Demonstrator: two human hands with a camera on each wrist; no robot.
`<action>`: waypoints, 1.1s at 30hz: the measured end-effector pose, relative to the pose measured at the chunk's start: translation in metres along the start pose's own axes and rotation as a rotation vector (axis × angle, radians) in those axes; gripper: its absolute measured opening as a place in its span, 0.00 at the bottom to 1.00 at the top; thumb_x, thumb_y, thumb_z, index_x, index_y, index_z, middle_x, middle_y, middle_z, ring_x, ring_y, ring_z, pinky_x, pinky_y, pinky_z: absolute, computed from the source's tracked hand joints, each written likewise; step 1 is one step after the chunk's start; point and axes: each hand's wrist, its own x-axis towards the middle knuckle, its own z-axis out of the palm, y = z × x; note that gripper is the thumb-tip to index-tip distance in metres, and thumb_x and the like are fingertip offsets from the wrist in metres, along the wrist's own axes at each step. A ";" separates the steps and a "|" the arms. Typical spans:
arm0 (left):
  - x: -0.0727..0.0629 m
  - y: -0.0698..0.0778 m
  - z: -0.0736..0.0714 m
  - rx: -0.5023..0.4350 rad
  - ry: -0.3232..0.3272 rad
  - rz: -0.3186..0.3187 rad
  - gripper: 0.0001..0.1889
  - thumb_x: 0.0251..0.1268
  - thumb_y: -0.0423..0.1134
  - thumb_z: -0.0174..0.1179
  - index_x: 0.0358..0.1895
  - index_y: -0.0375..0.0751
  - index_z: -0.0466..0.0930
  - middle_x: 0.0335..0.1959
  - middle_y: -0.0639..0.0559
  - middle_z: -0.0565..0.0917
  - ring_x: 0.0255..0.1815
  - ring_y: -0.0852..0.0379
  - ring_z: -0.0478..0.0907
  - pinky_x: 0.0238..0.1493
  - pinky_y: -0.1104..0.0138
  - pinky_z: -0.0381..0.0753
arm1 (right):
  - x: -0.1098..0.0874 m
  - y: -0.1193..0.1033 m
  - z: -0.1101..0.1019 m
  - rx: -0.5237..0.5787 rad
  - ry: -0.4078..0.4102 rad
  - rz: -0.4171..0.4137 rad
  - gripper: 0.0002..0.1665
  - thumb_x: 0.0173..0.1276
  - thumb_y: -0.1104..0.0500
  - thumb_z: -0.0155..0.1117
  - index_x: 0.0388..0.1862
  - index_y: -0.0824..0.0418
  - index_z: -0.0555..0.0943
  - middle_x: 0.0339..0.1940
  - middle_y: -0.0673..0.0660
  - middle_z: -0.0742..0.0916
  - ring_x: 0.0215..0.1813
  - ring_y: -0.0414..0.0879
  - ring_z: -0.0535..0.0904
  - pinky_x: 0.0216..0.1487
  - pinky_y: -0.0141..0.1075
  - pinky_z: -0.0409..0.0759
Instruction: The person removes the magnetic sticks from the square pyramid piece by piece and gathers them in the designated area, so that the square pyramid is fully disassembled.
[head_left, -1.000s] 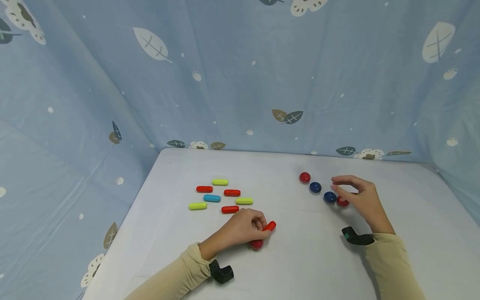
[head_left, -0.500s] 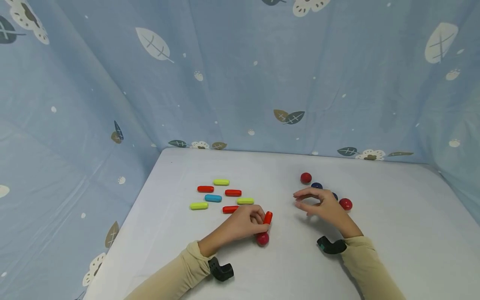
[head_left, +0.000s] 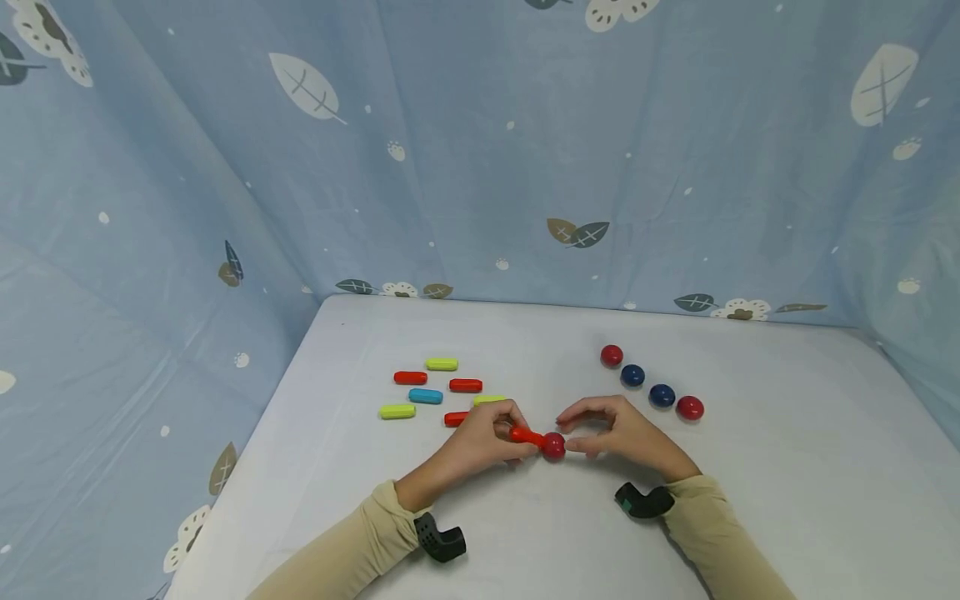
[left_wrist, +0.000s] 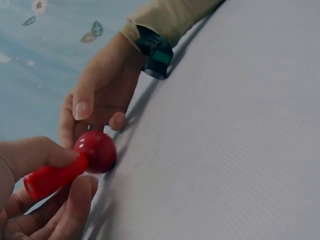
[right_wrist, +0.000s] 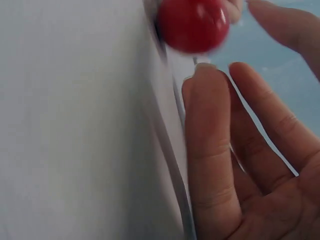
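Note:
Between its thumb and fingers, my left hand (head_left: 483, 437) pinches a short red rod (left_wrist: 55, 177) above the white table. At the rod's far end sits a shiny red ball (head_left: 553, 447), which points toward the right. My right hand (head_left: 626, 435) is close beside that ball, thumb and fingers spread around its near side. In the right wrist view its fingers (right_wrist: 212, 145) look apart from the ball, and none curl round it. How the rod and ball are joined is covered partly by the left thumb in the left wrist view.
Left of centre lie loose rods: lime (head_left: 397, 412), blue (head_left: 425, 397), red (head_left: 410, 377) and several others, one partly behind the left hand. A slanting row at right has two red balls (head_left: 690, 408) and two blue balls (head_left: 662, 396). Patterned blue cloth (head_left: 465, 167) borders the table.
My right hand has come left from the row of balls to the held ball. My left hand has turned the rod, so its ball now points right instead of toward me.

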 end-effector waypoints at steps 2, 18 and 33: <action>0.000 -0.001 0.000 0.081 0.020 0.029 0.08 0.61 0.38 0.74 0.39 0.49 0.83 0.36 0.57 0.89 0.34 0.62 0.85 0.39 0.69 0.83 | 0.001 -0.001 0.003 -0.007 -0.010 -0.011 0.19 0.64 0.57 0.77 0.54 0.55 0.87 0.52 0.56 0.91 0.53 0.43 0.85 0.46 0.36 0.86; -0.003 0.001 0.006 0.367 0.068 0.170 0.06 0.60 0.36 0.75 0.38 0.51 0.89 0.31 0.62 0.87 0.33 0.69 0.78 0.36 0.73 0.78 | 0.004 -0.004 0.016 -0.045 0.007 -0.059 0.20 0.61 0.56 0.80 0.52 0.51 0.88 0.50 0.53 0.90 0.47 0.38 0.82 0.34 0.33 0.85; -0.005 0.007 0.006 0.398 0.033 0.186 0.05 0.62 0.37 0.74 0.39 0.49 0.90 0.32 0.62 0.87 0.33 0.67 0.77 0.35 0.74 0.77 | 0.005 0.000 0.019 -0.089 0.013 -0.074 0.17 0.62 0.57 0.79 0.51 0.52 0.88 0.49 0.54 0.90 0.45 0.41 0.80 0.30 0.32 0.82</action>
